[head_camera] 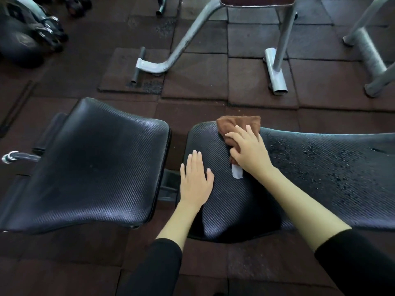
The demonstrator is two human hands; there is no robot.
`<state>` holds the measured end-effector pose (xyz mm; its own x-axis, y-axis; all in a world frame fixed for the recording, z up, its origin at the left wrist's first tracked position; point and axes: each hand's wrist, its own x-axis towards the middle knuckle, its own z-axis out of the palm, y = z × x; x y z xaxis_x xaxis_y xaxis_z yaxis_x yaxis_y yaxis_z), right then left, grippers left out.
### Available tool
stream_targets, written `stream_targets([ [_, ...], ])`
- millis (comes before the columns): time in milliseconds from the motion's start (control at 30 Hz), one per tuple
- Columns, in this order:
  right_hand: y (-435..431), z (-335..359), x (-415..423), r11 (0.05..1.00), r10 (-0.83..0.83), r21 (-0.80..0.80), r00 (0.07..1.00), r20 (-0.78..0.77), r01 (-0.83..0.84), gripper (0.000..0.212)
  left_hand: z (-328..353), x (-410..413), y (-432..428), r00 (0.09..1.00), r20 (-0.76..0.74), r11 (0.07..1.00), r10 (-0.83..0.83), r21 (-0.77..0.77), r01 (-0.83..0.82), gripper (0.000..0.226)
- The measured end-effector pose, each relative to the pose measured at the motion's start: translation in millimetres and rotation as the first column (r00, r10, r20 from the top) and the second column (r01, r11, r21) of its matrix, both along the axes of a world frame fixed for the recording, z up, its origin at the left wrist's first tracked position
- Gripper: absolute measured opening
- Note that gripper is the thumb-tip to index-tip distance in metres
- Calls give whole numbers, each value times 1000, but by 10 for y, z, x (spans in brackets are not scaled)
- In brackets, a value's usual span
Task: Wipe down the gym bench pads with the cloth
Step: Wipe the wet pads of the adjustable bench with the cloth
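Fingers [239,133] spread on brown cloth [237,124], white tag [237,174] toward camera.

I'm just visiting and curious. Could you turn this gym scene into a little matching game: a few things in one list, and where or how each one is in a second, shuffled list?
Things:
1. brown folded cloth
2. left hand
3. right hand
4. black ribbed seat pad on the left

States:
A. lies flat and empty on the long pad
B. presses the cloth down
C. nobody touches it
D. lies at the far edge of the black ribbed long pad

Pairs: 1-D, 2-A, 3-B, 4-C
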<state>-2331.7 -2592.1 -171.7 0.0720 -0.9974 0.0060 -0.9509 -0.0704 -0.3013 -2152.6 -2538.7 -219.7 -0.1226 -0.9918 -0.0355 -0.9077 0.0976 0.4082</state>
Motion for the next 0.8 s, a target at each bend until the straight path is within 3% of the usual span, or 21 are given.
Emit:
stream_targets([
  [200, 380, 187, -753, 973, -228, -22, 974, 7, 228, 50, 129, -181, 6, 999, 20, 998, -35, -51, 36, 59],
  [333, 686, 335, -1258, 901, -427, -87, 904, 7, 426, 48, 227, -471, 149, 984, -10, 982, -179, -69, 178, 60],
  [467, 759, 344, -1210, 824, -556, -100, 830, 44, 557, 46, 206, -588, 315, 979, -1, 976, -206, -67, 206, 58],
  [600, 745, 253, -805, 839, -534, -84, 844, 57, 537, 47, 201, -502, 407, 982, -3, 980, -189, -69, 189, 58],
  [800, 890, 131, -29, 943, -332, -21, 942, 45, 333, 47, 163, -302, 540, 995, -2, 992, -102, -77, 102, 58],
])
